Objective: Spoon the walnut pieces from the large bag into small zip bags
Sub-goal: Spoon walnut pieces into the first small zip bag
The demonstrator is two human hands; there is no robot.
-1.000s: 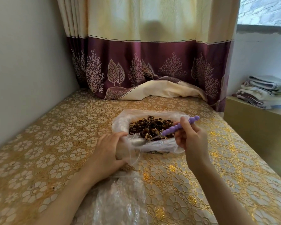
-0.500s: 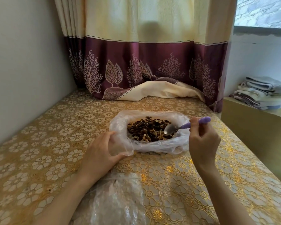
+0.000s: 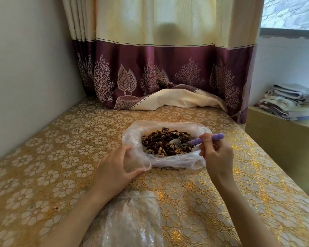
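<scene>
Lying on the table (image 3: 43,166) with the gold flower cloth, the large bag (image 3: 169,162) is the landmark: a thin clear plastic bag, rolled open, with a heap of walnut pieces (image 3: 163,140) inside. Nearer to the person than this bag is a pile of clear plastic (image 3: 132,220), probably the small zip bags, but I cannot tell for sure. At the left corner of the large bag, the left hand (image 3: 114,168) holds a small zip bag (image 3: 136,160), fingers curled round its soft film. At the right side, the right hand (image 3: 216,154) pinches the purple handle of the spoon (image 3: 194,141), whose bowl rests on the walnuts. I judge the film light, limp and slippery, so it is best held at the rim to keep the mouth open. The walnut pieces are light, loose and brittle; a level spoonful should spill less.
</scene>
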